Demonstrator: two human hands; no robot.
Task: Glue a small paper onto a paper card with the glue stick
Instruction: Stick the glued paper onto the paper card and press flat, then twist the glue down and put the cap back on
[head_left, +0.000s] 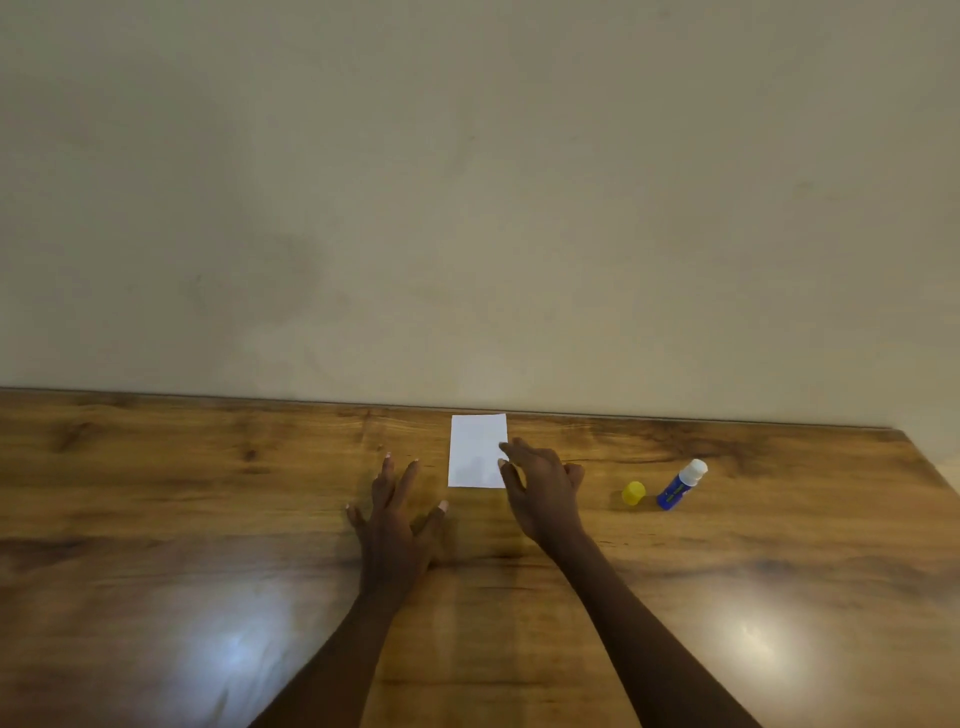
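Right hand (543, 488) at paper (475, 447) (glue stick (680, 486) uncapped)

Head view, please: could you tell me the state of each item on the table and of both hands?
white paper: lying flat, near the far edge of the table.
glue stick: uncapped, white tip showing, apparently lying on its side.
yellow cap: off, on the table beside the glue stick.
left hand: open, fingers spread, left of the paper, holding nothing.
right hand: fingertips at the paper's right edge; grip unclear.
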